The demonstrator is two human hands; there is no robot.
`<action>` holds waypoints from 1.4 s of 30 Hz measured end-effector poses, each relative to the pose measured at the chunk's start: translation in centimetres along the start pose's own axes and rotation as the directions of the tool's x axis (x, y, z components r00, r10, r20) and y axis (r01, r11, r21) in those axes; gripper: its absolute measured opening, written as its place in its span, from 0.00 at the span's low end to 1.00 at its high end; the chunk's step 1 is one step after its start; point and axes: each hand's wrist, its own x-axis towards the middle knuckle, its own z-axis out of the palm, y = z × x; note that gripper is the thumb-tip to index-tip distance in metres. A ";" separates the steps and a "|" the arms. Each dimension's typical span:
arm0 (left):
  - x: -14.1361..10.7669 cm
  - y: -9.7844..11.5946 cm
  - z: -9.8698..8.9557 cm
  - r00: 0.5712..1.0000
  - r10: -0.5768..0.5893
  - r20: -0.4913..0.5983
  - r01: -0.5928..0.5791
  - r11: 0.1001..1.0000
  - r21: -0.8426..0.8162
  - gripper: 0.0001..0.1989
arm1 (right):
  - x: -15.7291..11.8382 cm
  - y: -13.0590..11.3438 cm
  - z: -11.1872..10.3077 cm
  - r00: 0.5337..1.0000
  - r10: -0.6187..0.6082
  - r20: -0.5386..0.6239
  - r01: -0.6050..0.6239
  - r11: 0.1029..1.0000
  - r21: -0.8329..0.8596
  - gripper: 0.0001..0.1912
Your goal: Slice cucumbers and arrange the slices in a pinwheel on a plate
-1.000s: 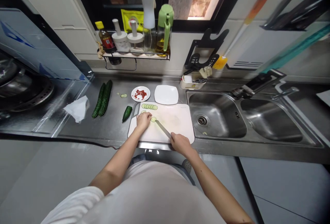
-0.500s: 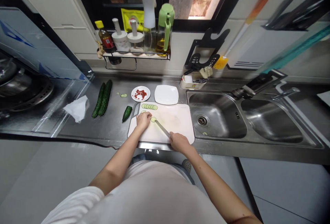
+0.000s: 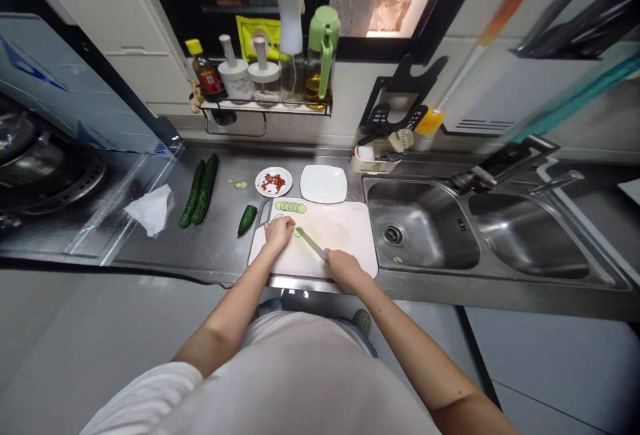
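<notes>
A white cutting board [image 3: 345,241] lies on the steel counter in front of me. Over its left half, my left hand [image 3: 279,232] has its fingers closed at the edge of a round cucumber slice [image 3: 297,232]. My right hand [image 3: 344,268] is wrapped round the handle of a knife [image 3: 313,244], whose tip rests over that slice. An overlapping row of cucumber slices [image 3: 291,207] lies along the board's top left. Another slice shows partly behind my left hand. Just left of the board is a short cut piece of cucumber [image 3: 247,221].
Two whole cucumbers [image 3: 200,191] and a crumpled white tissue [image 3: 151,210] lie to the left. Behind the board stand a plate of chopped red pieces [image 3: 260,186] and a square white plate [image 3: 323,183]. A double sink [image 3: 425,221] is at the right; a condiment rack [image 3: 265,107] hangs above.
The knife and my right hand have shifted slightly left and up, bringing the tip farther over the cucumber slice. My left hand stays nearly in place.
</notes>
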 end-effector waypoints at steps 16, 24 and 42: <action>0.1 0.0 -0.2 1.000 -0.002 0.006 0.002 1.000 -0.005 0.09 | 0.3 0.1 0.1 1.000 -0.010 -0.001 0.010 1.000 -0.019 0.16; 0.1 0.2 -0.3 1.000 -0.019 0.010 0.019 1.000 0.006 0.10 | 0.1 -0.1 0.2 1.000 0.020 0.014 -0.020 1.000 -0.016 0.16; 0.2 0.2 -0.4 0.999 -0.016 0.039 0.015 1.000 0.013 0.08 | 0.9 -0.3 -1.7 0.999 -0.038 -0.001 0.037 0.990 -0.138 0.19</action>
